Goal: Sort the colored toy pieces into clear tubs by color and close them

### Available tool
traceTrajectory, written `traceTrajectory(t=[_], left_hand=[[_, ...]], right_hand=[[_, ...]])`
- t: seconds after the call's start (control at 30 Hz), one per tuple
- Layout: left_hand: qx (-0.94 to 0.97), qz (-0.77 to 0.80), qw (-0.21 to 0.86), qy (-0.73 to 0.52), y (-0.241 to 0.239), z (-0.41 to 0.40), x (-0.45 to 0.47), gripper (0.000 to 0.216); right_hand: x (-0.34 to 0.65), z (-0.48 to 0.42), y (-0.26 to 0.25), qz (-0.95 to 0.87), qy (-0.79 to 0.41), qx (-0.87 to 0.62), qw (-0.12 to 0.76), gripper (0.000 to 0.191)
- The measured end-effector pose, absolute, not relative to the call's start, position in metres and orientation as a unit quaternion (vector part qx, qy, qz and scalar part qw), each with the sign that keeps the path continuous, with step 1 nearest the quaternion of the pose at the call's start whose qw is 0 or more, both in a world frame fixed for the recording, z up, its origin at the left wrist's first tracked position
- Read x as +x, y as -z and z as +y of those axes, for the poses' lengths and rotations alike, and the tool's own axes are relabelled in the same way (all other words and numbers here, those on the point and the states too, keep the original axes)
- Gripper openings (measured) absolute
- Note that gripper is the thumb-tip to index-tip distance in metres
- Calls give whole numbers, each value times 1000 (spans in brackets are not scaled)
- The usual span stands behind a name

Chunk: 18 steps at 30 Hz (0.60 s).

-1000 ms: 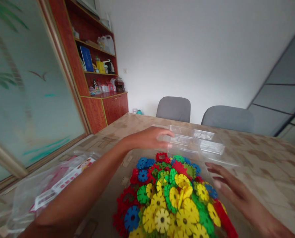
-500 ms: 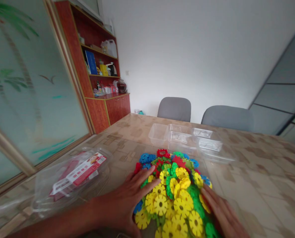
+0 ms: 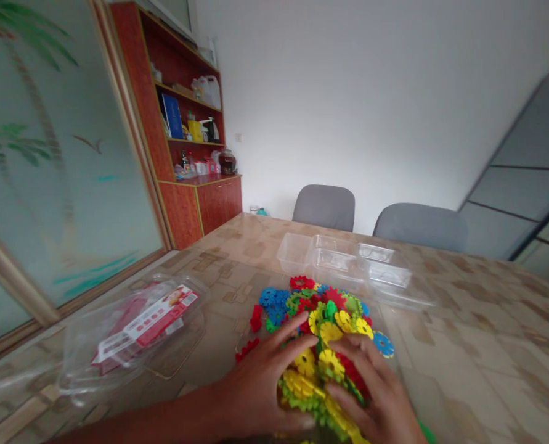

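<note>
The left hand (image 3: 260,388) is cupped with its fingers spread and thumb apart, resting against the near left side of a heap of small notched plastic pieces (image 3: 332,333) in yellow, red, green and blue. Facing it, the right hand (image 3: 380,385) has its fingers bent over the heap's right side, thumb and forefinger parted with red and yellow pieces between them; neither hand is closed into a grip. The heap lies between the two hands and reaches out beyond their fingertips, where a cluster of round blue plastic discs (image 3: 275,302) sits ahead of the left hand. A single round blue disc with a yellow one against it (image 3: 384,345) lies just past the right hand's knuckles. Farther ahead of both hands stand clear rectangular plastic trays (image 3: 295,253), and well to the left of the left hand lies clear plastic packaging with a red-and-white printed label (image 3: 158,320). All rest on a brown-patterned tabletop (image 3: 477,333), with two grey-backed chairs (image 3: 325,206) beyond the trays.
</note>
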<state>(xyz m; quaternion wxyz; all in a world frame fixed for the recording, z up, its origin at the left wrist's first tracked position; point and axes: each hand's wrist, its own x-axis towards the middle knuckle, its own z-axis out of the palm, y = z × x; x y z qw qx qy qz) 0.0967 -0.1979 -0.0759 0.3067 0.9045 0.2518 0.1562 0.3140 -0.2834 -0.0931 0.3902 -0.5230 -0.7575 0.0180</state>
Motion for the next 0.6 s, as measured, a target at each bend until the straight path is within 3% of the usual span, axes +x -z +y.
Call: traceTrajectory(t=[0.1, 0.23, 0.47, 0.6], left_hand=[[879, 256, 329, -233, 73, -186, 111, 58], [863, 256, 305, -310, 70, -159, 127, 33], [885, 280, 232, -292, 62, -119, 118, 22], [905, 273, 226, -235, 69, -104, 127, 36]], right_hand=[[298, -251, 72, -756, -39, -508, 411, 35], [299, -216, 53, -753, -57, -501, 423, 33], [369, -214, 59, -697, -36, -612, 373, 35], [395, -214, 75, -672, -35, -658, 338, 43]])
